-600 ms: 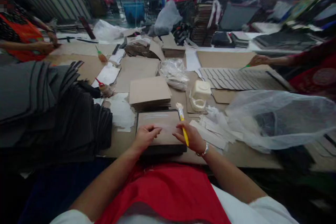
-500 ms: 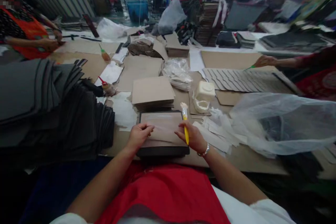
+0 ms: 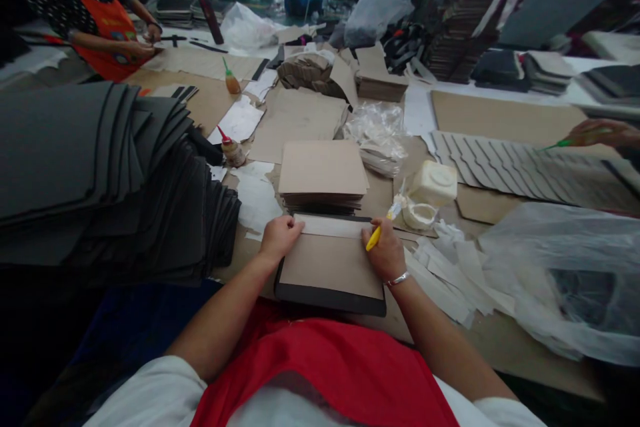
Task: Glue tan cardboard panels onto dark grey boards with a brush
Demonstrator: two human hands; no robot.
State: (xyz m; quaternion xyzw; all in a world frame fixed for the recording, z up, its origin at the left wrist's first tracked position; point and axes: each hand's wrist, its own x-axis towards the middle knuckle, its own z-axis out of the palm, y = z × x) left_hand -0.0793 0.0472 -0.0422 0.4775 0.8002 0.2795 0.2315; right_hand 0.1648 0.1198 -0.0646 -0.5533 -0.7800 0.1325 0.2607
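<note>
My left hand (image 3: 281, 238) rests on the far edge of a tan cardboard sheet (image 3: 330, 268), which lies on a dark board (image 3: 330, 299). A white strip (image 3: 330, 227) shows along that sheet's far side. My right hand (image 3: 386, 252) grips a yellow-handled glue brush (image 3: 375, 237) at the sheet's far right corner, its whitish bristles tilted away from me. Just beyond my hands stands a stack of cardboard pieces (image 3: 323, 173).
A white glue tub (image 3: 433, 183) and a smeared white cup (image 3: 419, 216) stand to the right. Dark foam sheets (image 3: 115, 173) are piled on the left, and a clear plastic bag (image 3: 565, 280) lies on the right. Co-workers' hands (image 3: 597, 133) (image 3: 143, 47) work across the table.
My hands have moved to the board's far edge. The brush now tilts forward and right instead of standing upright, and a white strip shows beyond the tan sheet. The view has shifted.
</note>
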